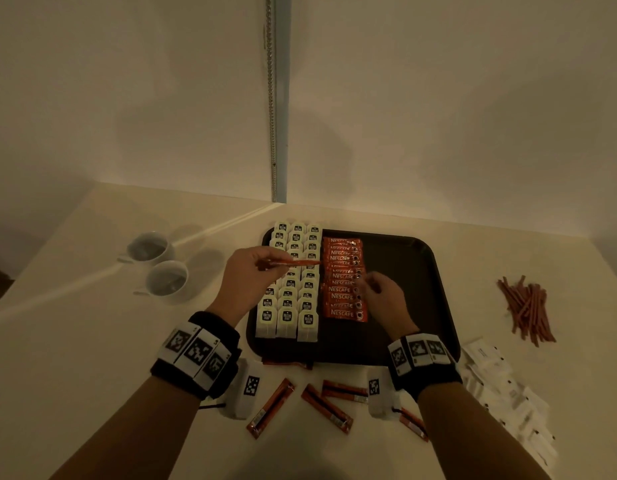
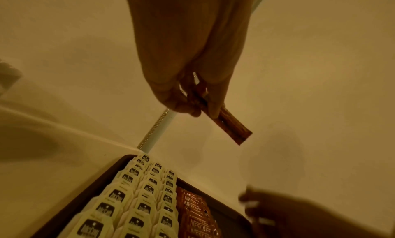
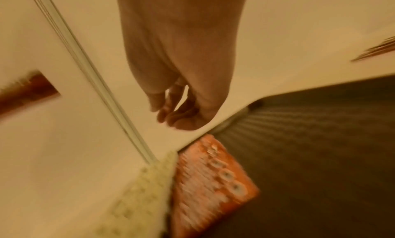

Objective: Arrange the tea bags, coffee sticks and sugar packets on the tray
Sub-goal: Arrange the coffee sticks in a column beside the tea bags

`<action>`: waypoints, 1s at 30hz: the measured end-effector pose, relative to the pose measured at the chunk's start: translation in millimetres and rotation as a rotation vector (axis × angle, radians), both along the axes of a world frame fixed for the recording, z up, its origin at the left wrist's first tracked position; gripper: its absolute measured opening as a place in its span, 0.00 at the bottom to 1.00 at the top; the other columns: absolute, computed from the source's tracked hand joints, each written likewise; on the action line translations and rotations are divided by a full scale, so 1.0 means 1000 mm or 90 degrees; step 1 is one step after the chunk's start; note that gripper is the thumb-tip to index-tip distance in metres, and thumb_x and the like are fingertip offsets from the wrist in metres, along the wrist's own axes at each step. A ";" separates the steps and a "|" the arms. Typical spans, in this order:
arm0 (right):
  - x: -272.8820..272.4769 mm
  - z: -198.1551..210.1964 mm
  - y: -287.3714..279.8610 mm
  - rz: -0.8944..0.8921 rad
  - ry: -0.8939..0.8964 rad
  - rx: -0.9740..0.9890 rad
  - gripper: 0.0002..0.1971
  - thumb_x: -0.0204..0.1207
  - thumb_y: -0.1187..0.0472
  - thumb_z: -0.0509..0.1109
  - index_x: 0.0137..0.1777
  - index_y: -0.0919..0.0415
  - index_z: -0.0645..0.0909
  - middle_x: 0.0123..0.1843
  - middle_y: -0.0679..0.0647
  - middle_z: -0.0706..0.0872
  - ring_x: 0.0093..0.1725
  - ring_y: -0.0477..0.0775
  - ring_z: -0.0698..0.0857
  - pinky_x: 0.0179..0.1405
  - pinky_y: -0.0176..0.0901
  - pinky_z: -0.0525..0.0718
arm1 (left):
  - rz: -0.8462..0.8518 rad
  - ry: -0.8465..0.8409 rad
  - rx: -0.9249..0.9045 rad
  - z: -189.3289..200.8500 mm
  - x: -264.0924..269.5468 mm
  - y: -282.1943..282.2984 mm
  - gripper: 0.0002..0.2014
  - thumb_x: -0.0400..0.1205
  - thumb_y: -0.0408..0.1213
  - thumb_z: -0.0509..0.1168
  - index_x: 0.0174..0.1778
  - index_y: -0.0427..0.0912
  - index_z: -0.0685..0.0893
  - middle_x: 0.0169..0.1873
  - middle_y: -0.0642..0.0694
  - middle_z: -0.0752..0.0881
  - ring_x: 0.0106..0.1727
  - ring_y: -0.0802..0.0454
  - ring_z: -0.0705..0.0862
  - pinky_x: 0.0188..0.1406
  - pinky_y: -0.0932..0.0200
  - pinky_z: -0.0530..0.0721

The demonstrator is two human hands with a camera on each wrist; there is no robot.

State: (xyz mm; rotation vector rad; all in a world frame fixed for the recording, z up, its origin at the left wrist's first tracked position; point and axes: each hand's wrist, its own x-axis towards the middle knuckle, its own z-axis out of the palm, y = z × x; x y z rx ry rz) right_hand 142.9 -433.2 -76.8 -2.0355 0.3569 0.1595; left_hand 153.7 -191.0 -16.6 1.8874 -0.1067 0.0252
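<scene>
A dark tray (image 1: 414, 268) holds three rows of white tea bags (image 1: 289, 289) on its left and one overlapping row of red coffee sticks (image 1: 341, 282) beside them. My left hand (image 1: 251, 271) hovers over the tea bags and pinches one red coffee stick (image 1: 295, 262), which points right; the same stick (image 2: 230, 125) shows in the left wrist view. My right hand (image 1: 380, 292) hangs over the right edge of the coffee row with loosely curled fingers (image 3: 171, 111) and holds nothing. Several loose coffee sticks (image 1: 326, 407) lie on the table in front of the tray.
Two white cups (image 1: 158, 265) stand on the table to the left. A pile of thin brown sticks (image 1: 527, 308) lies at the right, with white sugar packets (image 1: 504, 393) scattered nearer. The tray's right half (image 3: 320, 140) is bare. Walls close the back.
</scene>
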 end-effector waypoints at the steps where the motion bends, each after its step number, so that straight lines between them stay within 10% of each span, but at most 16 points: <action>1: 0.001 0.016 0.006 0.029 -0.009 0.093 0.08 0.81 0.54 0.63 0.53 0.56 0.79 0.50 0.52 0.84 0.48 0.50 0.85 0.47 0.42 0.85 | -0.013 -0.038 0.002 0.001 0.001 -0.003 0.17 0.73 0.23 0.74 0.40 0.54 0.88 0.39 0.50 0.89 0.40 0.58 0.86 0.45 0.69 0.83; 7: 0.005 0.063 0.034 0.113 0.023 0.482 0.11 0.81 0.65 0.63 0.61 0.63 0.80 0.53 0.58 0.84 0.49 0.50 0.87 0.47 0.38 0.86 | -0.092 -0.165 0.037 0.015 0.006 -0.025 0.15 0.72 0.21 0.73 0.49 0.43 0.90 0.45 0.54 0.86 0.48 0.67 0.84 0.49 0.75 0.79; 12: 0.001 0.059 0.035 0.069 -0.063 0.459 0.08 0.79 0.70 0.63 0.54 0.62 0.82 0.51 0.56 0.85 0.46 0.48 0.85 0.45 0.39 0.85 | -0.033 0.034 -0.098 0.020 0.002 -0.029 0.23 0.72 0.29 0.76 0.62 0.50 0.83 0.55 0.48 0.87 0.55 0.57 0.86 0.52 0.63 0.86; 30: -0.004 0.071 0.040 0.071 -0.107 0.468 0.08 0.77 0.70 0.66 0.53 0.64 0.83 0.50 0.58 0.87 0.47 0.50 0.88 0.49 0.37 0.87 | 0.017 0.010 -0.096 0.027 0.000 -0.033 0.08 0.73 0.30 0.76 0.42 0.47 0.90 0.39 0.46 0.91 0.38 0.55 0.89 0.42 0.62 0.88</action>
